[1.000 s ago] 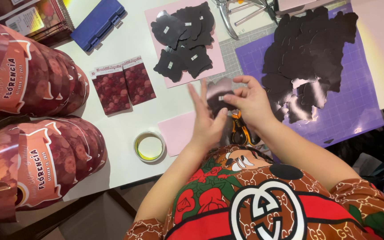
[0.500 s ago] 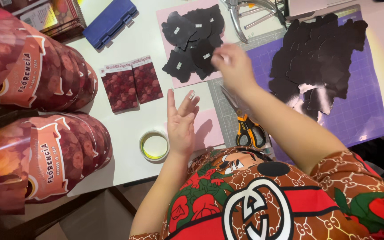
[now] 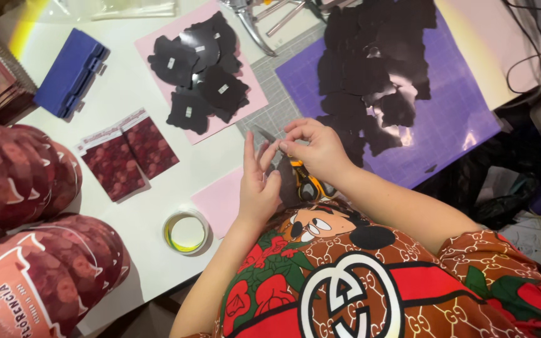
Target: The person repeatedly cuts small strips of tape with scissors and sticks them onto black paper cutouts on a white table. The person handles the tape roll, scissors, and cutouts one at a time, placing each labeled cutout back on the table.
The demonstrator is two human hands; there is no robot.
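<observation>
A tape roll (image 3: 186, 231) lies left of both hands, cutouts (image 3: 198, 84) behind them, scissors (image 3: 311, 184) beneath.
</observation>
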